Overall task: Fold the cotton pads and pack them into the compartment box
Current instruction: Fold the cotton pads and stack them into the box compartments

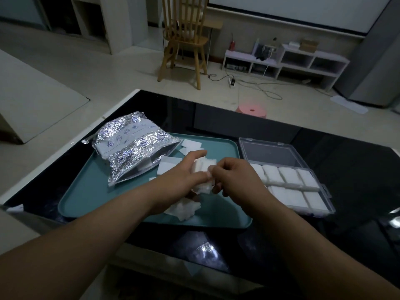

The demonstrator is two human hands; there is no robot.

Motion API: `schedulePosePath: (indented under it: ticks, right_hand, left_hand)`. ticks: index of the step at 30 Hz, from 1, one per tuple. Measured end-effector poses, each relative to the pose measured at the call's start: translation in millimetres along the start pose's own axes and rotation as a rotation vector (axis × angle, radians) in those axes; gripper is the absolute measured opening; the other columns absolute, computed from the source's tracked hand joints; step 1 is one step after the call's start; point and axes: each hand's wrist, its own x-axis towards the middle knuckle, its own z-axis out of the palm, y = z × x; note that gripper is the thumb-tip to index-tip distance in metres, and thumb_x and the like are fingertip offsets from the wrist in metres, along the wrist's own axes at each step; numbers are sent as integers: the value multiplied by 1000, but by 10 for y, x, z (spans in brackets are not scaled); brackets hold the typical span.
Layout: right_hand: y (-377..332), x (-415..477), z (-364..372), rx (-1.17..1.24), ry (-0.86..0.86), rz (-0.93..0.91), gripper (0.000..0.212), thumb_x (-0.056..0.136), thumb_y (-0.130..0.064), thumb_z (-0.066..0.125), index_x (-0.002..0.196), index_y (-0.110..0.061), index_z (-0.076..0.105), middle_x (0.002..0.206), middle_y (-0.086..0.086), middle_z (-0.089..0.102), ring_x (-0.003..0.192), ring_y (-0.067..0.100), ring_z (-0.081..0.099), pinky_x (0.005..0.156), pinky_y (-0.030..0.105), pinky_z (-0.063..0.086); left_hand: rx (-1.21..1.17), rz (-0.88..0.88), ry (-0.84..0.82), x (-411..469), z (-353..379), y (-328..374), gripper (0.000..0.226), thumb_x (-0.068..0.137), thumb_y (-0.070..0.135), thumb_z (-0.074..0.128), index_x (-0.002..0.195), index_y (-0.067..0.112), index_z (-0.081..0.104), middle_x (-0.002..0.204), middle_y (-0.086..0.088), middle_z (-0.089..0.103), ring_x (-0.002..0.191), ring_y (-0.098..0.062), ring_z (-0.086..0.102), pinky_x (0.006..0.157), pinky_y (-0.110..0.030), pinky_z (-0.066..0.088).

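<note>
Above the teal tray [86,198], my left hand [184,172] and my right hand [236,176] meet around a white cotton pad [204,167], both pinching it between fingers and thumb. A crumpled pad [184,210] lies on the tray just below my hands. More flat pads [191,145] lie on the tray's far side beside the silver foil bag [132,146]. To the right stands the clear compartment box [324,198] with its lid [272,151] folded back; several of its compartments hold folded white pads [289,176].
The tray and box sit on a glossy black table [346,161] with a white left edge. Beyond the table are a pink stool [252,110], a wooden chair [184,37], a low white shelf [285,59] and cables on the floor.
</note>
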Motion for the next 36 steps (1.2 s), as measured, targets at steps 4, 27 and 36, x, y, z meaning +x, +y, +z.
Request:
schedulePosePath:
  ticks: [4,27,36]
  right_hand:
    - [-28,-34,-6,31,-30,-7,33,101,-37,63,85,-10,71,60,4,67,51,12,59,52,30,44]
    - [-64,-123,-17,-165,-208,-419,33,84,-15,85,98,-11,55,136,-9,60,114,-10,56,82,0,42]
    - [46,-69,-10,-214,-25,-438,22,89,-33,77,98,-28,58,130,-17,59,121,-5,53,98,14,44]
  left_hand:
    - [68,39,-65,-44,53,11,67,93,19,72,146,43,39,117,-11,68,87,-19,69,72,-29,59]
    - [-875,-230,-306,19,-120,51,38,97,32,37,111,10,65,109,-16,58,94,-26,56,81,-43,56]
    - [-819,-160,-93,-19,-53,109,36,109,22,43,141,22,56,123,-14,65,104,-26,66,86,-48,61]
